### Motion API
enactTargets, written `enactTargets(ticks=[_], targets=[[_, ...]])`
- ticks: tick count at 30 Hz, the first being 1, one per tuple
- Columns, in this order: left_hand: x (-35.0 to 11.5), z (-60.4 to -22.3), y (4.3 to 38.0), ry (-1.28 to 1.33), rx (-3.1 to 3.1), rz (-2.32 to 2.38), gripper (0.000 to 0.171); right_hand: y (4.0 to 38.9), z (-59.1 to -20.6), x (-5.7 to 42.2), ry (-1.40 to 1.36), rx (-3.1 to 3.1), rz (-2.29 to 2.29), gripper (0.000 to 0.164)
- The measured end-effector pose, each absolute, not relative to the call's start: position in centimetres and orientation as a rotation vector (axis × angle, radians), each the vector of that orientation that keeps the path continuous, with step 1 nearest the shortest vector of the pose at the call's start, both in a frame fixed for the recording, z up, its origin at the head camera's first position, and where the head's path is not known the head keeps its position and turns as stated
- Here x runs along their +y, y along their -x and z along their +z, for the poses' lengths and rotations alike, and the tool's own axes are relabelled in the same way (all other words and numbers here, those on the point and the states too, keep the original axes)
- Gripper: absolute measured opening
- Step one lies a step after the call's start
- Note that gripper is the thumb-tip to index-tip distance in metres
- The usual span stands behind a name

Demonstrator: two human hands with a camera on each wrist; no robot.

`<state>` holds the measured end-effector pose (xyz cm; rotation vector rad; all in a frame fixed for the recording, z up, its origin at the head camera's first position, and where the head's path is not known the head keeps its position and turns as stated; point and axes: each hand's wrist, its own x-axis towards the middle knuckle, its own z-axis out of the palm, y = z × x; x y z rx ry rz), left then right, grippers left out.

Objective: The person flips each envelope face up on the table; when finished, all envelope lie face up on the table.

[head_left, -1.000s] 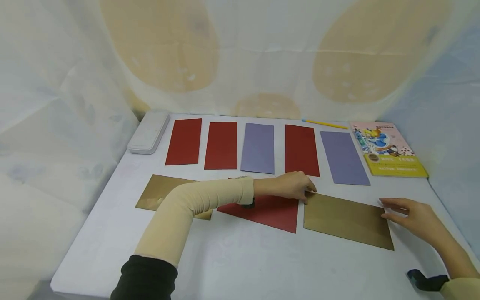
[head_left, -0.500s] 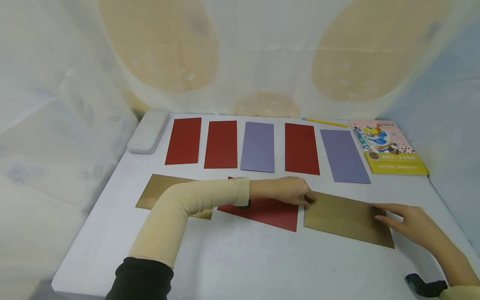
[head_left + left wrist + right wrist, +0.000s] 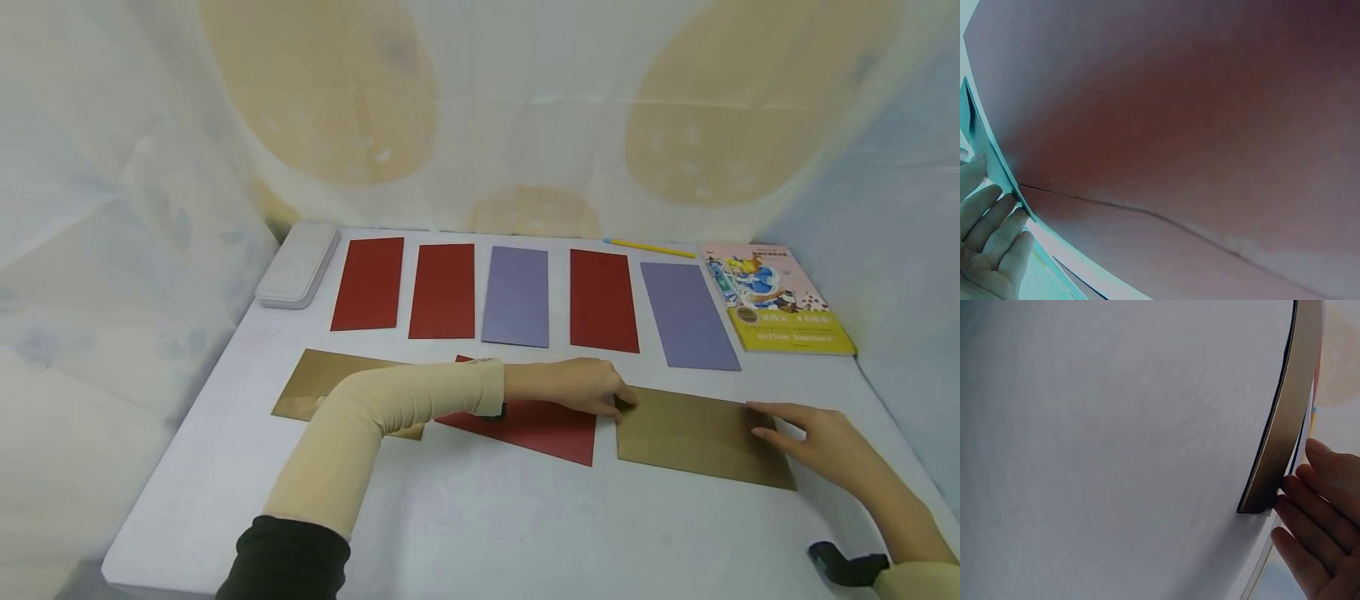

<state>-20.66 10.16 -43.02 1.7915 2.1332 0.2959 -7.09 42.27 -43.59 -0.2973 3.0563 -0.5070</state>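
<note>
A flat gold card (image 3: 697, 437) lies on the white table at the right, its long side running across. My left hand (image 3: 588, 386) reaches over a red card (image 3: 536, 427) and touches the gold card's left end with its fingertips. In the left wrist view, the fingers of the left hand (image 3: 991, 237) are fairly straight at the card's edge. My right hand (image 3: 821, 437) rests its fingertips on the gold card's right end, thumb apart from the forefinger. The right wrist view shows the right hand (image 3: 1322, 519) with extended fingers against the gold card's end (image 3: 1272, 469).
Behind stand three upright-laid red cards (image 3: 442, 292) and two purple cards (image 3: 516, 296) in a row. Another gold card (image 3: 315, 383) lies left, partly under my left sleeve. A white case (image 3: 296, 262), a yellow pencil (image 3: 652, 247) and a book (image 3: 780, 300) line the far edge.
The gold card has shifted slightly right and turned a little, its right end moving away from me. My right hand came onto its end; my left hand has dropped slightly nearer.
</note>
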Motion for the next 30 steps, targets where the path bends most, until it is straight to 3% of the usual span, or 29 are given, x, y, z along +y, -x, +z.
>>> enactTargets(ticks=[12,30], targets=[[9.6,-43.1,20.3,-1.752,2.112,0.494,0.05,7.1,-42.4,42.8,0.101,2.957,-0.499,0.063],[13.2,-41.9,21.9,-1.703,2.215,0.411,0.059,11.5,-41.0,42.6,0.037,2.854,-0.542,0.071]])
